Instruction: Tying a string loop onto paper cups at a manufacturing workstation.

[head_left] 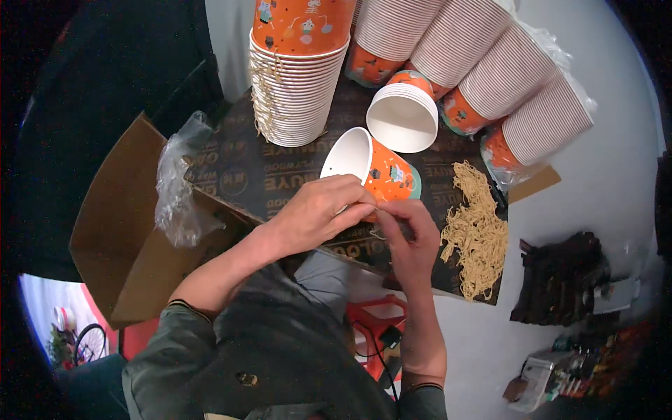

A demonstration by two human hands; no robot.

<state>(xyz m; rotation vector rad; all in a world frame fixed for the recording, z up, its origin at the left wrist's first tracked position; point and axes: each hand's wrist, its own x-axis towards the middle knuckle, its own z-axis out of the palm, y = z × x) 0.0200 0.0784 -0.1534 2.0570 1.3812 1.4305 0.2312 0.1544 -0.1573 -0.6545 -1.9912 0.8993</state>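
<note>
An orange printed paper bucket point(393, 173) with a white inside and a green base lies tilted on its side at the near edge of the board. My left hand point(318, 212) is closed at its near rim, with thumb and fingers pinched. My right hand point(413, 236) meets it there, thumb and forefinger pressed together on a thin beige cord point(378, 234), of which only a short piece shows. The fingers cover the spot where cord and bucket meet. A loose pile of beige cords point(477, 234) lies just right of my right hand.
A few nested buckets point(402, 119) lie behind. A tall stack point(294, 91) with cords hanging from its rims stands at the far left; plastic-wrapped stacks point(483, 56) fill the far right. Left of the dark printed board point(266, 178) is an open cardboard box point(133, 238) with clear plastic wrap point(183, 189).
</note>
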